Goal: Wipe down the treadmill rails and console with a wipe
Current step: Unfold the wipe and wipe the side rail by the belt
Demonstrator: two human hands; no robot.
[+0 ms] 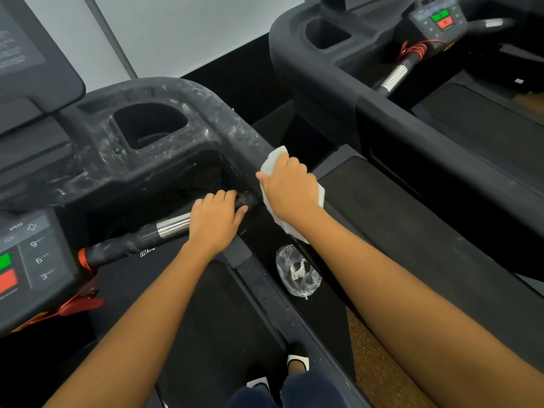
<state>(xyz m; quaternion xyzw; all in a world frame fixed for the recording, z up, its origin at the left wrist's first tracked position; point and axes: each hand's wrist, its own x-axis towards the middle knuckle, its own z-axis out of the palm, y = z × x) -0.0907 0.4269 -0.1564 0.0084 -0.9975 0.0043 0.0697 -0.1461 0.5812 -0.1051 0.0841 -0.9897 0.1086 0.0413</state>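
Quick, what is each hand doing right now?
Left hand: closed, gripping the handlebar.
Right hand: closed on the white wipe, pressing it to the side rail.

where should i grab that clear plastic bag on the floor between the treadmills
Probably the crinkled rim of the clear plastic bag, pinched from above: its mouth opens upward with crumpled white scraps inside, and the treadmill deck edge runs close beside it, so a side approach looks cramped.
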